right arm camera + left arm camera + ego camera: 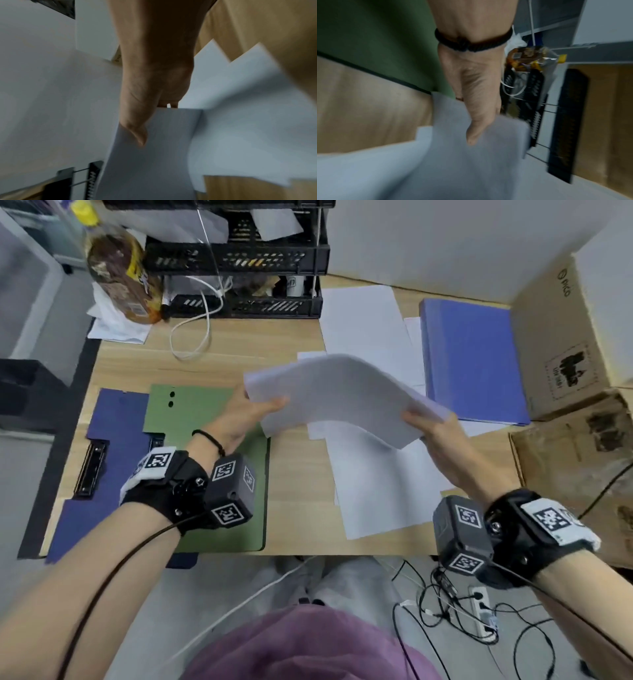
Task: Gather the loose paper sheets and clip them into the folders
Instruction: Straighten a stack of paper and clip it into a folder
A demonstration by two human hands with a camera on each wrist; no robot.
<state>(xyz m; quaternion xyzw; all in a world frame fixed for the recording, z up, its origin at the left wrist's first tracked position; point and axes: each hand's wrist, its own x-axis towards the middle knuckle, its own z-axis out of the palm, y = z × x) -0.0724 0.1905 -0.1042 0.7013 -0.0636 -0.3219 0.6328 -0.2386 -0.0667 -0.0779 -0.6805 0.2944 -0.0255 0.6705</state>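
Note:
A bowed stack of white paper sheets [342, 395] hangs above the desk between both hands. My left hand [255, 410] pinches its left end, thumb [474, 135] on top. My right hand [423, 424] grips the right end, thumb [139, 135] pressed on the sheets [154, 155]. More loose sheets [383, 484] lie on the desk below and behind [363, 316]. A green folder [195, 419] lies open over a dark blue clip folder [113, 446], whose black clip [90, 470] shows at the left. A closed blue folder [472, 361] lies at the right.
Black stacked trays [239, 258] and a bagged bottle [120, 275] stand at the desk's back, with a white cable [202, 330] looping in front. Cardboard boxes [565, 344] flank the right edge. Cables and a power strip [483, 611] lie on the floor.

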